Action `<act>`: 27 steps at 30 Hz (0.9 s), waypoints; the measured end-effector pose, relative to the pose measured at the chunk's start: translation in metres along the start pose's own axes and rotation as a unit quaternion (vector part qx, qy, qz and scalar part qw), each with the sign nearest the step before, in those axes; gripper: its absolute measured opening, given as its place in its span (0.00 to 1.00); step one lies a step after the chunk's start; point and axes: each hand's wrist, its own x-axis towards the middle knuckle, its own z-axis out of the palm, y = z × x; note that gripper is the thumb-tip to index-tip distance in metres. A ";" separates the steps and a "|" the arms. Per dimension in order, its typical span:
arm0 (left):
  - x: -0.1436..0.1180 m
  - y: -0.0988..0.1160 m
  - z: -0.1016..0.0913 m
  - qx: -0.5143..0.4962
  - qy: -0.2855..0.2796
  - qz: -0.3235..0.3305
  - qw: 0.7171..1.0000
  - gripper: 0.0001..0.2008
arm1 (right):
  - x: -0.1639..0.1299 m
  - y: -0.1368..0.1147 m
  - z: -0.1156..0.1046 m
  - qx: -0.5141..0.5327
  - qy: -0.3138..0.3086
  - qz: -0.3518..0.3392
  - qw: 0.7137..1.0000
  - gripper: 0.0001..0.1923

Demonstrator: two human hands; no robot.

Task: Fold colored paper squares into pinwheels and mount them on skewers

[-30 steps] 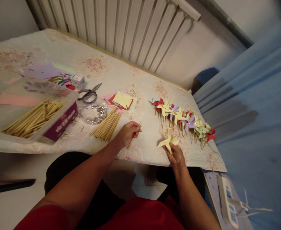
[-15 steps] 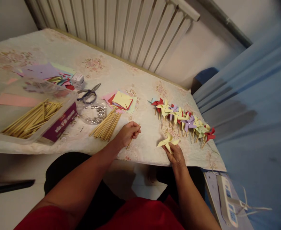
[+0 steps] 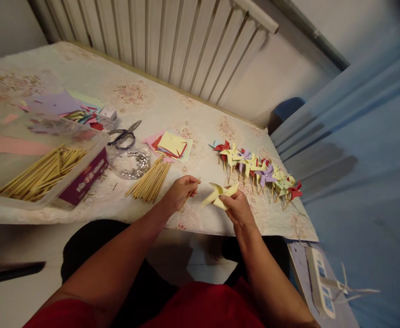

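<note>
My left hand [image 3: 182, 190] is closed around a thin wooden stick [image 3: 185, 202], which slants between the fingers and thumb above the table's front edge. My right hand [image 3: 239, 207] pinches a pale yellow paper pinwheel [image 3: 218, 195], its thumb over the centre. A short gap separates the pinwheel from the stick. Left of my left hand lies a fanned bundle of wooden sticks [image 3: 150, 181]. Behind it sits a stack of coloured paper squares [image 3: 170, 144]. To the right, finished pinwheels [image 3: 250, 165] on sticks lie in a row, in red, yellow, purple and green.
A clear plastic box [image 3: 49, 200] of sticks stands at the left. Near it are scissors [image 3: 124, 136], a round clear tray [image 3: 131, 163] of small shiny pieces, a small white box [image 3: 108, 114] and paper scraps [image 3: 54, 102]. A power strip [image 3: 321, 282] lies at the lower right.
My right hand has carried the yellow pinwheel left and slightly up, close to the stick. My left hand stays nearly in place with the stick. The view has shifted slightly.
</note>
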 end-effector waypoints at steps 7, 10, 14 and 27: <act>-0.008 0.006 0.002 -0.041 -0.044 0.017 0.998 0.14 | -0.008 -0.010 0.039 -0.296 -0.065 -0.224 0.926 0.05; -0.008 0.005 0.001 -0.053 -0.054 0.022 0.997 0.15 | -0.006 -0.012 0.044 -0.343 -0.065 -0.298 0.888 0.04; -0.008 0.006 0.003 -0.056 -0.059 0.012 0.997 0.13 | -0.004 -0.009 0.046 -0.378 -0.048 -0.356 0.853 0.03; -0.016 0.015 0.007 -0.029 -0.087 0.015 0.996 0.10 | -0.004 -0.001 0.049 -0.388 0.026 -0.434 0.813 0.04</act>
